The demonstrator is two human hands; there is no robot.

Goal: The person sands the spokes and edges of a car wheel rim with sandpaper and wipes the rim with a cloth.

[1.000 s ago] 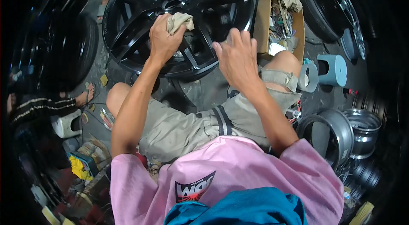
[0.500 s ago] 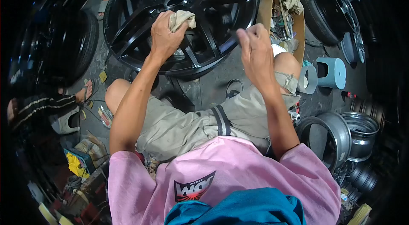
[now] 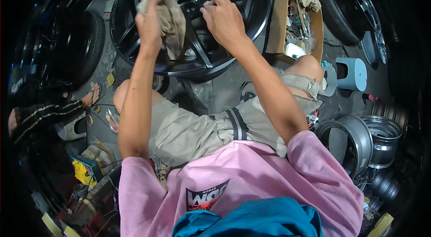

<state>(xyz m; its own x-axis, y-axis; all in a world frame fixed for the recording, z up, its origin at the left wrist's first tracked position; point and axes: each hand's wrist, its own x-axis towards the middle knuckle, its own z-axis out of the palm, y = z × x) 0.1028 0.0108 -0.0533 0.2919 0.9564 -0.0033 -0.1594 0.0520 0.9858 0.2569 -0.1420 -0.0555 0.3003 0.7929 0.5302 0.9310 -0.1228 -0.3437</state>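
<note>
A large black alloy wheel rim (image 3: pixel 200 51) lies face up in front of my knees. My left hand (image 3: pixel 149 28) is closed around a crumpled beige rag (image 3: pixel 171 21), which hangs loose over the left spokes; both are blurred slightly by motion. Over the spokes right of the hub hole is my right hand (image 3: pixel 224 19), its back towards me. Its fingers are curled together, and whatever they may hold is too small or hidden to make out.
Right of the wheel stands a cardboard box (image 3: pixel 279 26) full of tools and scraps. A blue plastic stool (image 3: pixel 357 74) and bare metal rims (image 3: pixel 359 143) are farther right. Another person's foot (image 3: pixel 91 95) rests at left, near a dark tire (image 3: pixel 92 44).
My left hand has moved left and up, and the bunched rag now hangs open. My right hand has swung left from the wheel's right edge to near the hub.
</note>
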